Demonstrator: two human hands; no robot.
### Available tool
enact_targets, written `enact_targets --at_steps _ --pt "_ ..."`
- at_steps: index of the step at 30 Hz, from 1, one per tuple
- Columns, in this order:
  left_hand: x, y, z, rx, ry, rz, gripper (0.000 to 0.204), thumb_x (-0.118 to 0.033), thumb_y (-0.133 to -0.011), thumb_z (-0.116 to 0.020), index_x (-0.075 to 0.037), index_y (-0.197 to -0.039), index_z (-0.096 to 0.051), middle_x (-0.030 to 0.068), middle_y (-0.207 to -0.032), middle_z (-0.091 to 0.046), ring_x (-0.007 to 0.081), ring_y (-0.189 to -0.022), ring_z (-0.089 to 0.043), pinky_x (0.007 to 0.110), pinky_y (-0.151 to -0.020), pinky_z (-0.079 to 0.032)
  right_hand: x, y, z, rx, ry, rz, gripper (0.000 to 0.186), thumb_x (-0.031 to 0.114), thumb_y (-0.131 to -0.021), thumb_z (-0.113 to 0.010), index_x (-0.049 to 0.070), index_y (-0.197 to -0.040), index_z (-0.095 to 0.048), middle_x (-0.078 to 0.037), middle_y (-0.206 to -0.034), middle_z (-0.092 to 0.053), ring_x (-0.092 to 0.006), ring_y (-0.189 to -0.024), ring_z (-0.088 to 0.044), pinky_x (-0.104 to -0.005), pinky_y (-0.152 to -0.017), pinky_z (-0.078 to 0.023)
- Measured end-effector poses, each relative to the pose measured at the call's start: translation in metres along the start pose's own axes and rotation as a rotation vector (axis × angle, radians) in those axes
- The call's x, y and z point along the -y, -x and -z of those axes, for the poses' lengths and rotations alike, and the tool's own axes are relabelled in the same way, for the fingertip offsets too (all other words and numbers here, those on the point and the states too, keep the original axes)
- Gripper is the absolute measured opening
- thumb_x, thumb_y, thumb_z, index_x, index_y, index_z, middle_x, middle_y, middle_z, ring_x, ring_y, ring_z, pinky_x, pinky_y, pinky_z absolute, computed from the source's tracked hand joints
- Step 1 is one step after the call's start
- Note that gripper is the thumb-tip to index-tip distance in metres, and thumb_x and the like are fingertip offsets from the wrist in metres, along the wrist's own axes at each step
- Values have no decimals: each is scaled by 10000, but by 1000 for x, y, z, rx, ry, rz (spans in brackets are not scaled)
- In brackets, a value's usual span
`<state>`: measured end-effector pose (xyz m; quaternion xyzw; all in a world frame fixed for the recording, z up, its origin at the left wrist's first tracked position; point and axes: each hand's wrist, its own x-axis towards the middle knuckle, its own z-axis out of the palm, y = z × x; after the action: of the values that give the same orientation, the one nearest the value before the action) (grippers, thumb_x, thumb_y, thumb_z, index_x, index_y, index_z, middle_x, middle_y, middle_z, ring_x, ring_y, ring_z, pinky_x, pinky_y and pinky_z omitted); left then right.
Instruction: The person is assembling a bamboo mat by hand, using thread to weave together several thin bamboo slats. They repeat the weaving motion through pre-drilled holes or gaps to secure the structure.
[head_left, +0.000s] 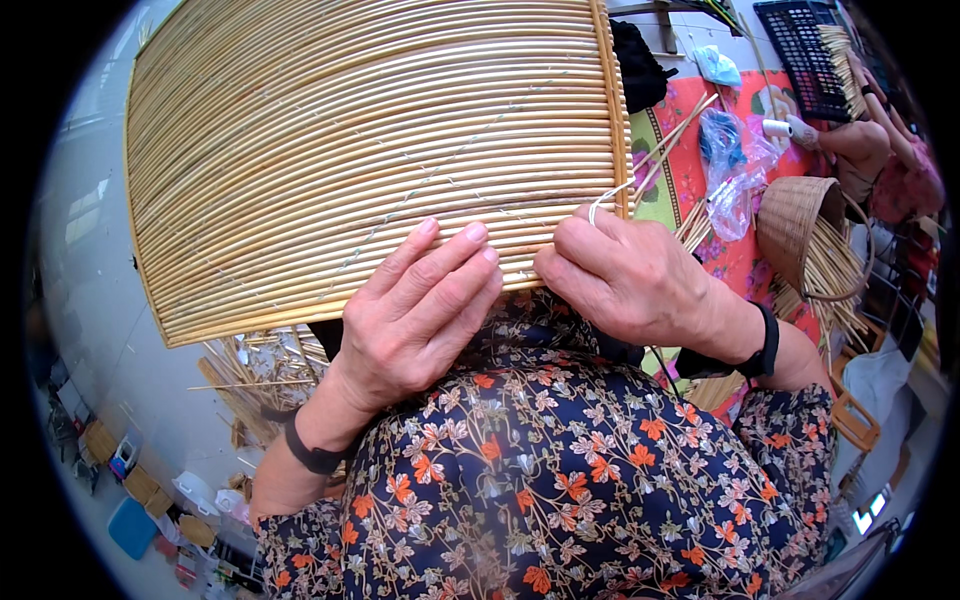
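A large panel of thin straw-coloured reed rods (380, 130), laid side by side and bound with thread, reaches from my lap toward the far edge of the view. My left hand (415, 310) lies on its near edge with the fingers stretched out over the rods. At the near right corner my right hand (635, 270) is closed, fingers pinched together. A loop of pale thread (605, 200) rises from these fingers beside the brown border strip (612, 110). What the right fingertips grip, besides the thread, is hidden.
To the right, a red floral cloth (690, 100) bears a plastic bag (735, 170) and loose sticks. A wicker basket (795, 225) of rods lies tipped there. Another person (870, 150) sits beyond, near a black crate (800, 60). Loose reeds (260, 390) litter the floor at left.
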<state>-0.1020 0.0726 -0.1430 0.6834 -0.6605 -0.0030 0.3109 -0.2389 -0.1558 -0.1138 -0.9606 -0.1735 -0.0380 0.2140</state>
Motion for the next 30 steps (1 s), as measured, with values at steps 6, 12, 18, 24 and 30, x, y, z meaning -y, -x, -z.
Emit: enact_targets --at_steps 6,12,18,24,30 --pt "2 3 -3 -4 -13 -23 267 -89 -829 -754 -23 -1076 -829 125 -1200 -766 331 -1206 -741 529 -1094 -584 -16 -20 7 108 -9 125 130 140 -862 -675 15 -853 -640 -90 -897 -541 -221 -780 -639 -359 -592 -593" --pt "2 6 -8 -90 -11 -42 179 -58 -820 -813 -46 -998 -823 78 -1096 -733 254 -1120 -741 471 -1080 -596 -35 -62 15 170 -153 354 145 140 -882 -686 -3 -886 -712 -120 -932 -679 -297 -880 -731 -411 -714 -633" --pt "0 -1 -6 -38 -110 -58 299 -94 -787 -790 -112 -1084 -825 17 -1014 -669 199 -999 -684 370 -885 -595 -41 -89 22 296 -151 359 159 106 -823 -751 -37 -889 -765 -150 -930 -748 -344 -891 -775 -417 -720 -638" --pt "4 -6 -9 26 -82 -67 363 -110 -781 -766 -133 -1141 -812 -14 -959 -604 183 -953 -642 339 -787 -546 -45 -72 15 189 -139 339 164 150 -784 -757 26 -789 -650 -81 -829 -567 -275 -784 -703 -410 -651 -575" --pt "5 -5 -4 22 7 -49 405 -103 -722 -785 -110 -1124 -833 -2 -947 -595 206 -931 -631 377 -762 -532 -56 -27 46 -12 -30 71 86 100 -872 -726 74 -901 -649 -66 -867 -578 -278 -752 -684 -404 -608 -557"
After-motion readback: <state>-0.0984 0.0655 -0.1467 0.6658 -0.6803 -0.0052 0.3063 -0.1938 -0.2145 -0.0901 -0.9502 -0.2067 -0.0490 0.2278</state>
